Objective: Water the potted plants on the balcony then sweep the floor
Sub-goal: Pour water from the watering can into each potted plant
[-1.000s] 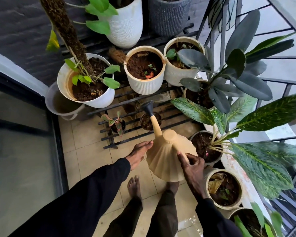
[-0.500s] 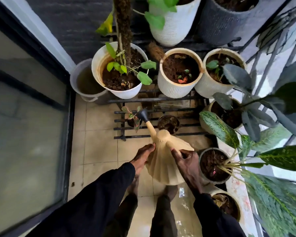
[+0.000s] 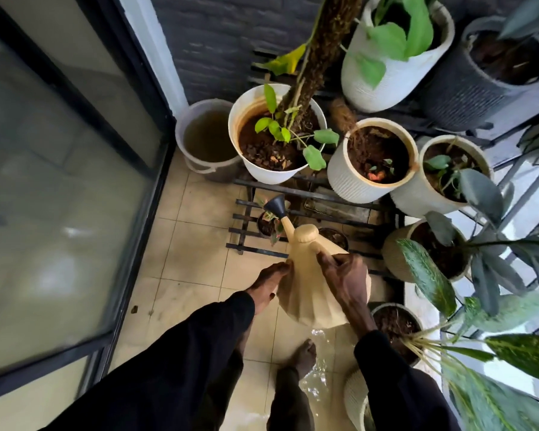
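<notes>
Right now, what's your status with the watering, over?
Grip: right hand holds watering can, left hand touches its side. Its spout aimed at small pot. Watch out: puddle beside foot. Over.

Beige tiled floor point(image 3: 184, 275): puddle point(image 3: 319, 381), bare foot point(image 3: 304, 356), bucket point(image 3: 196, 164), black slatted rack point(image 3: 245, 231) bearing white pots point(image 3: 349, 178).

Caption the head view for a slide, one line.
Right hand grips a beige watering can, left hand touches its side, dark spout aimed at a small pot on the black rack.
</notes>
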